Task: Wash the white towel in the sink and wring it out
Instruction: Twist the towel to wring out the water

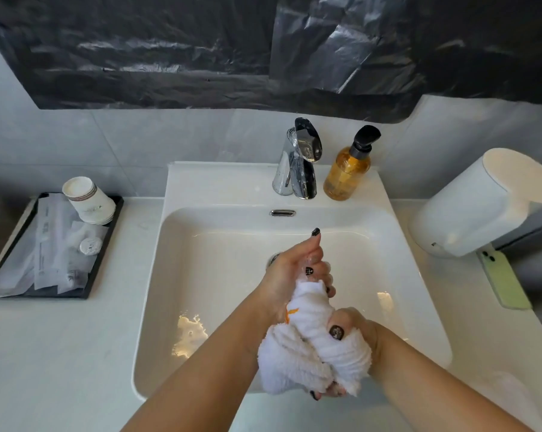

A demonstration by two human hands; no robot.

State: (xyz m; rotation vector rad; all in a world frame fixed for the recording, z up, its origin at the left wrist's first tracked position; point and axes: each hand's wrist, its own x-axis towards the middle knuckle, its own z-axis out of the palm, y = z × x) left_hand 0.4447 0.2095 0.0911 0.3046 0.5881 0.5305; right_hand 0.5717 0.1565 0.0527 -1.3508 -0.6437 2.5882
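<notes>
Wringing step, by the look of it: white towel twisted into a rope above the sink basin, near its front rim, left hand clenched on its far end, right hand clenched on the near; next, counter-twist harder.

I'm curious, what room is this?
Probably a hotel bathroom: a white sink with a chrome faucet, a soap bottle, and a tray of wrapped toiletries and paper cups.
</notes>
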